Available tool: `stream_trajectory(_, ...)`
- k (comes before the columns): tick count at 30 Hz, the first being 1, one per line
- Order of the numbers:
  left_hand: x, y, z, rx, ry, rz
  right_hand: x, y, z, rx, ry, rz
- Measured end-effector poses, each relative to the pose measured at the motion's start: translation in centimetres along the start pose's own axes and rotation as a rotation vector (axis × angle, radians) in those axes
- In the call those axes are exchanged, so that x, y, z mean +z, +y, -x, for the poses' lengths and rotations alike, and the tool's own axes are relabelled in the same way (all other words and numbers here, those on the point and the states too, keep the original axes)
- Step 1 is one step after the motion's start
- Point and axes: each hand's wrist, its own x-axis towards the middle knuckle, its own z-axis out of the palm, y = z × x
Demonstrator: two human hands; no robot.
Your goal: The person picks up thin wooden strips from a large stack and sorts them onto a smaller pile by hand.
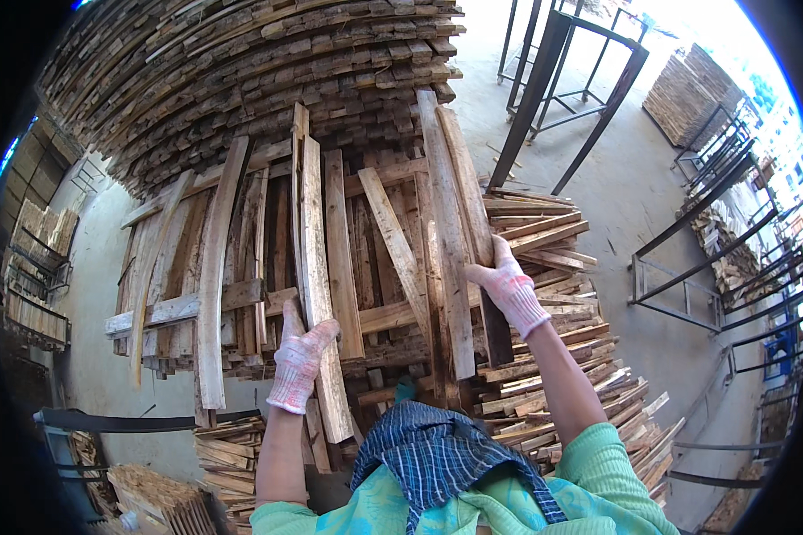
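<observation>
Against the front of the big stacked plank pile [268, 80], loose boards lean in a jumble, lower ends lost behind the person's checked cloth [437, 455] and green sleeves. Left hand [299, 361], in a pink-and-white knit glove, lies on the pale plank [317, 267]; thumb and palm show on the board's face, the fingers are curled round its edge, mostly hidden behind the wood. That plank stands near upright, long axis running from the person's lap up toward the pile, top end just short of the stacked ends, foot cut off by the left forearm and cloth. Right hand [509, 285], same glove, is clamped on the edge of the darker plank [459, 196], fingers wrapped out of sight behind it. This board leans up and slightly left toward the pile; its lower end is dark and hard to read. Right of the pile, black metal frames [580, 80] stand on bare concrete; picture rim is blacked out.
</observation>
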Motion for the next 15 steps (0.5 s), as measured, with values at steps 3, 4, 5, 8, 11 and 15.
stream_trajectory(3,1.3,1.0,-0.5,-0.025,-0.031,-0.064,0.3,2.9,0.9,-0.041,0.023,-0.055)
stream_trajectory(4,2.7,2.6,-0.4,-0.07,-0.054,-0.115,1.0,3.6,0.7,-0.125,0.042,-0.038)
stream_trajectory(5,4.2,4.0,0.0,-0.019,-0.098,-0.065,2.2,0.6,1.6,-0.114,0.149,0.26)
stream_trajectory(8,7.0,2.4,-1.3,0.061,-0.153,-0.198,4.8,-2.8,-2.9,0.144,0.114,0.45)
stream_trajectory(11,10.6,-0.7,-3.4,0.2,-0.179,-0.257,4.4,0.1,-5.7,-0.144,0.147,0.254)
stream_trajectory(15,14.6,-1.5,-4.8,0.038,-0.207,-0.949,3.6,0.6,-6.4,-0.069,0.001,0.199)
